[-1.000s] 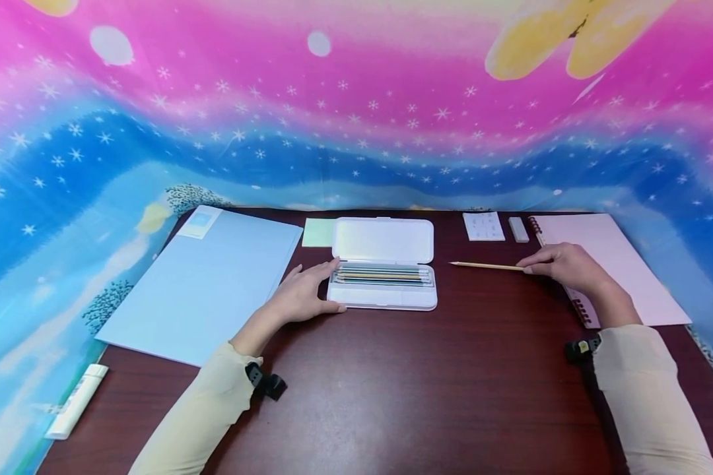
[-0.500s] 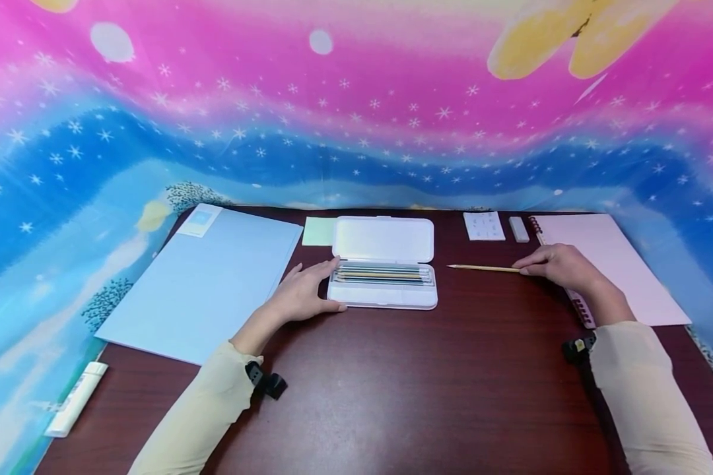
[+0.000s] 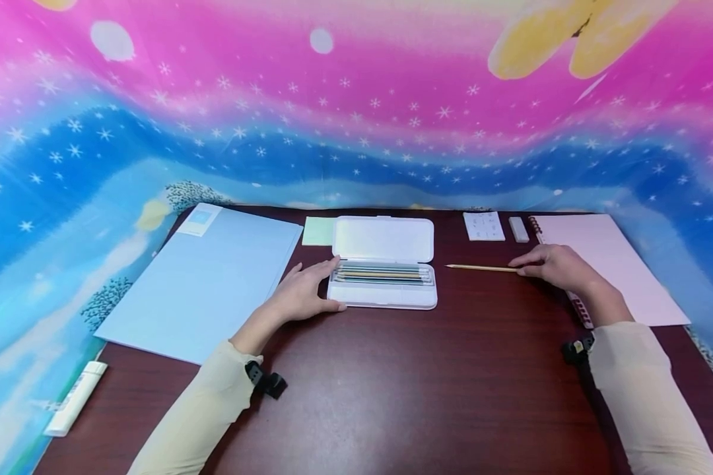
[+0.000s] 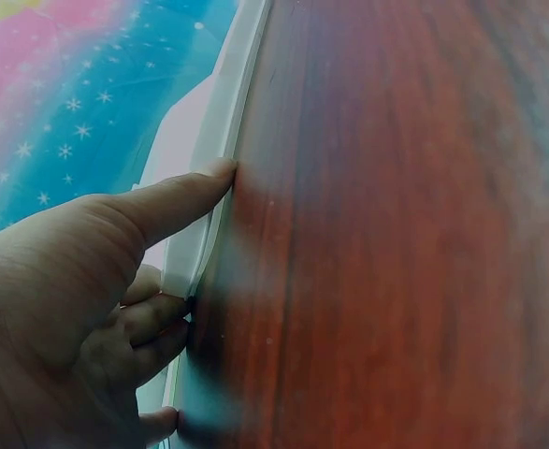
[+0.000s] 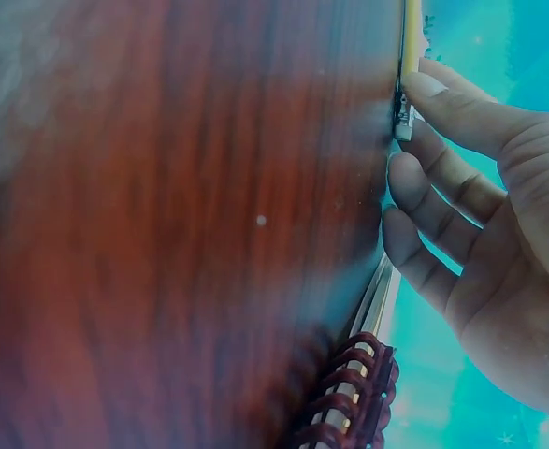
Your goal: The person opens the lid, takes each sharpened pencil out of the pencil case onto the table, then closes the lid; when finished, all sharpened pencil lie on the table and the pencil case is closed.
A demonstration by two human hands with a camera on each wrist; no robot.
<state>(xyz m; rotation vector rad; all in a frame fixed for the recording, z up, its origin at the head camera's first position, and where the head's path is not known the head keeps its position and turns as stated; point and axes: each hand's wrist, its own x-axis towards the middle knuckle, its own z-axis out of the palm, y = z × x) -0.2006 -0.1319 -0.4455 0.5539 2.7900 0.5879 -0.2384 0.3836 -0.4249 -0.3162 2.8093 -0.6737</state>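
A white pencil case (image 3: 386, 295) lies with its lid folded back, several pencils (image 3: 383, 272) lying side by side in its rear part. My left hand (image 3: 300, 295) holds the case by its left end, thumb on the front edge and index finger at the back corner. In the left wrist view the thumb (image 4: 185, 195) presses the side of the case. Right of the case, my right hand (image 3: 561, 267) pinches a yellow pencil (image 3: 481, 268) near its eraser end, close over the table. Its sharpened tip points left toward the case.
A blue folder (image 3: 202, 284) lies at left, with a glue stick (image 3: 77, 399) nearer the front. Green sticky notes (image 3: 317, 231) sit behind the case. At back right are a small printed sheet (image 3: 483, 226), an eraser (image 3: 518, 229) and a pink spiral notebook (image 3: 624, 277) under the right wrist.
My right hand has moved slightly left with the pencil, its tip nearer the case. The left hand and the pencil case have stayed in place.
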